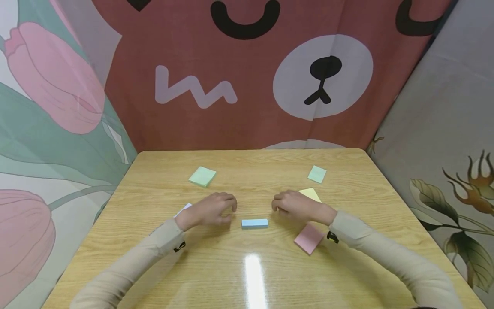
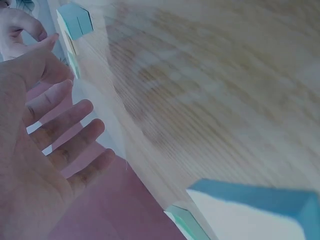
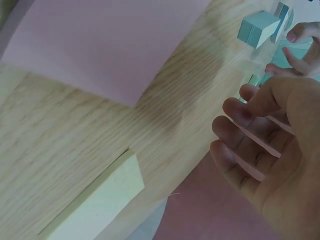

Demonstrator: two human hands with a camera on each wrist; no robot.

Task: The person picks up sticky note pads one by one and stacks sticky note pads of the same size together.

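Observation:
Between the two hands a small light blue block (image 1: 254,223) (image 2: 75,21) (image 3: 258,27) stands on the table; a seam divides its side. My left hand (image 1: 213,208) hovers to the left of it, fingers loosely bent, holding nothing. On the other side my right hand (image 1: 295,205) is likewise above the table with relaxed, bent fingers and nothing in them. A yellow sticky note pad (image 1: 311,194) (image 3: 100,200) lies partly hidden behind the right hand. Nearer me is a pink sticky note pad (image 1: 309,238) (image 3: 110,45). A blue-edged white pad (image 1: 183,208) (image 2: 250,210) shows beside the left wrist.
Farther back on the wooden table (image 1: 254,171) lie a green sticky note pad (image 1: 202,176) at left and a smaller green one (image 1: 317,174) at right. Patterned cloths hang behind the table and along both sides.

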